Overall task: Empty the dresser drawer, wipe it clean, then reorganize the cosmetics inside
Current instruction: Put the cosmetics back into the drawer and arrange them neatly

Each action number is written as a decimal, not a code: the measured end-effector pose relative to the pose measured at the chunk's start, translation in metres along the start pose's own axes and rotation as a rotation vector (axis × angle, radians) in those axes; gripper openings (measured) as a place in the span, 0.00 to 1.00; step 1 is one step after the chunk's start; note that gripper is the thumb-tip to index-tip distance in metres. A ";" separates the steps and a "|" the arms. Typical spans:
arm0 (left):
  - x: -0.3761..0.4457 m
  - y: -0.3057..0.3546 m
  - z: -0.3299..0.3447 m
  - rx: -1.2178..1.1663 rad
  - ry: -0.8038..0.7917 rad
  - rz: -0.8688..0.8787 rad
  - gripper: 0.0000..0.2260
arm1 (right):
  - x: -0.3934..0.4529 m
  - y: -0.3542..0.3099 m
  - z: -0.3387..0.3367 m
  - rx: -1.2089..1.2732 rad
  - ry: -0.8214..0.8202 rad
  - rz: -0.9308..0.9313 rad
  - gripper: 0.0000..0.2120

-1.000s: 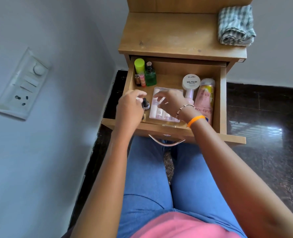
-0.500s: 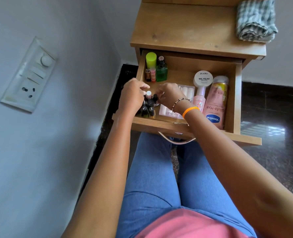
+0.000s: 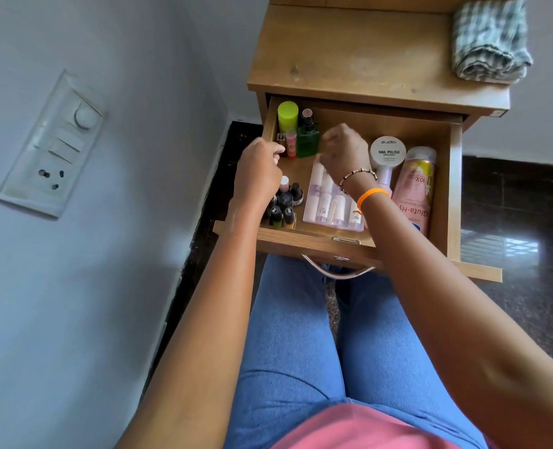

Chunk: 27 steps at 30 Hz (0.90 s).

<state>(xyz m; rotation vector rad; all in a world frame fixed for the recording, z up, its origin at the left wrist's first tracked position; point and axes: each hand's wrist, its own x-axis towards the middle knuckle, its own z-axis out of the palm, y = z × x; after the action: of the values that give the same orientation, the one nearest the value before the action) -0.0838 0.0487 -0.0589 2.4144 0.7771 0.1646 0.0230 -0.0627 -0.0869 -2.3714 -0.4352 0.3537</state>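
Both hands [image 3: 304,163] (fingers curled) above open drawer [image 3: 454,196], nail polish bottles [image 3: 284,202] below

free: bare drawer [image 3: 455,189] floor mid-back, between green bottle [image 3: 307,141] and nail polish jar [image 3: 388,152] | blocked left-front: nail polish bottles [image 3: 284,202] | centre-front: clear tray [image 3: 330,205] | right: pink lotion bottle [image 3: 414,189] | back-left: yellow-capped bottle [image 3: 287,115]

Both your arms reach forward from your lap, forearms nearly parallel. Your left hand [image 3: 260,171] is raised with its back toward you, fingers curled inward and thumb tip near the forefinger. Your right hand [image 3: 344,150] is held higher, knuckles up, fingers loosely curled under; what either might pinch is hidden.
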 end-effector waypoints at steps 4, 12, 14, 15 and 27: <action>0.009 0.003 0.006 0.121 0.017 0.039 0.21 | 0.015 -0.003 0.008 0.025 -0.020 0.021 0.21; 0.017 0.003 0.010 0.243 0.093 0.054 0.20 | 0.018 -0.001 0.020 0.098 0.015 0.041 0.20; 0.018 0.002 0.010 0.252 0.088 0.061 0.19 | 0.018 0.001 0.021 0.102 0.030 0.037 0.17; 0.018 0.002 0.010 0.258 0.089 0.062 0.20 | 0.018 0.001 0.022 0.105 0.038 0.035 0.17; 0.016 0.003 0.012 0.309 0.130 0.060 0.14 | 0.020 0.002 0.024 0.088 0.027 0.001 0.18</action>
<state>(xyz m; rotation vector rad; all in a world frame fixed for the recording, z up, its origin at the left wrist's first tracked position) -0.0656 0.0503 -0.0679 2.7433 0.8403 0.2425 0.0329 -0.0422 -0.1081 -2.2878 -0.3986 0.3344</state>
